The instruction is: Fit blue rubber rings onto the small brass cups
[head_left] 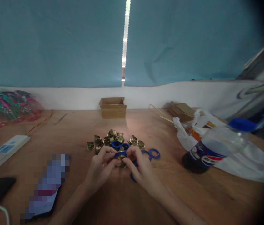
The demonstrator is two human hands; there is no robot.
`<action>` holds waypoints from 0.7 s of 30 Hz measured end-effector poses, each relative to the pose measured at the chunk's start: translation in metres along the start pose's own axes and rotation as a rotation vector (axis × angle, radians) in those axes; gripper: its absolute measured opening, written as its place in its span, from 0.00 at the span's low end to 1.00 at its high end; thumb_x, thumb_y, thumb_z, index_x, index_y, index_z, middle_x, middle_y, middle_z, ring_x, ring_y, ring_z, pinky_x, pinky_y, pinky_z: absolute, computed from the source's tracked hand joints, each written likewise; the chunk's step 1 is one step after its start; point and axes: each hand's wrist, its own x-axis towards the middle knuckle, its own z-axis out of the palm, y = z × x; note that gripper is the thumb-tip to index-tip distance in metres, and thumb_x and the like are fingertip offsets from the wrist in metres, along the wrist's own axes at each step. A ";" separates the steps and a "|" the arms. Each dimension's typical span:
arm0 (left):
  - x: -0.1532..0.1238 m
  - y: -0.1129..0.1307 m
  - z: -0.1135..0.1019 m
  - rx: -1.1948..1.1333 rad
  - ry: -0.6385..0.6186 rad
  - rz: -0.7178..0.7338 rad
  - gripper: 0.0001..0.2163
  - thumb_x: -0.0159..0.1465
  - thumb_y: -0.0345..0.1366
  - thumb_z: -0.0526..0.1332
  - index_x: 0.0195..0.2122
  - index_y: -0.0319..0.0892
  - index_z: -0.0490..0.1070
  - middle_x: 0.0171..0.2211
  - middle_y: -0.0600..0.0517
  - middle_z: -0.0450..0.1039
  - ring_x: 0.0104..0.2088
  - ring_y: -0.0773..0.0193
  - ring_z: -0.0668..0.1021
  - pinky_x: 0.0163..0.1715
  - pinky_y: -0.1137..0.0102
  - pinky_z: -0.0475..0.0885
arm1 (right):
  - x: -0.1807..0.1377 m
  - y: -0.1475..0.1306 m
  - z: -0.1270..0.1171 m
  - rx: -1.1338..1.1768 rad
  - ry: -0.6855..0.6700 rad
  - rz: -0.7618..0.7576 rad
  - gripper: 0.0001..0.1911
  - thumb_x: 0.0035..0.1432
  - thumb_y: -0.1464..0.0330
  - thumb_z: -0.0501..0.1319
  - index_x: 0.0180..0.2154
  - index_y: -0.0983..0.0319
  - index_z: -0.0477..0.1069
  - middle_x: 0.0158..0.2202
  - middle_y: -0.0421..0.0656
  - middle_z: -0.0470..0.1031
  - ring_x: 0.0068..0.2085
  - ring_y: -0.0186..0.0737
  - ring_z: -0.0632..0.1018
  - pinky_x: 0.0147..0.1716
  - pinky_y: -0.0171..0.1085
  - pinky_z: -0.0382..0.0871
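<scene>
Between my two hands is a blue ring set against a small brass-coloured metal piece. My left hand pinches it from the left with thumb and fingers. From the other side my right hand grips the same ring and metal piece. Just beyond the fingers lies a loose heap of similar brass-coloured pieces. More blue rings rest on the table right of my right hand, and one is partly hidden under it. Some blue rings also lie by the heap.
An open cardboard box stands at the wall. To the right are a cola bottle, a white plastic bag and a brown package. On the left lie a phone, a power strip and plastic-wrapped items.
</scene>
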 end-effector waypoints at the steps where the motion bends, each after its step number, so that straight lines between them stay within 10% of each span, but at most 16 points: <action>1: 0.000 0.000 0.000 -0.001 -0.006 0.011 0.09 0.60 0.31 0.62 0.38 0.45 0.62 0.29 0.55 0.79 0.29 0.63 0.82 0.28 0.74 0.74 | 0.000 0.000 0.000 -0.016 -0.015 -0.003 0.03 0.62 0.71 0.55 0.38 0.60 0.60 0.32 0.40 0.69 0.32 0.36 0.72 0.31 0.34 0.66; 21: 0.001 -0.002 -0.001 0.153 0.046 0.141 0.06 0.60 0.29 0.61 0.37 0.44 0.64 0.30 0.55 0.76 0.30 0.66 0.80 0.29 0.75 0.72 | -0.006 0.001 0.001 -0.118 -0.111 -0.009 0.04 0.62 0.68 0.56 0.37 0.59 0.59 0.32 0.39 0.68 0.32 0.37 0.71 0.31 0.36 0.63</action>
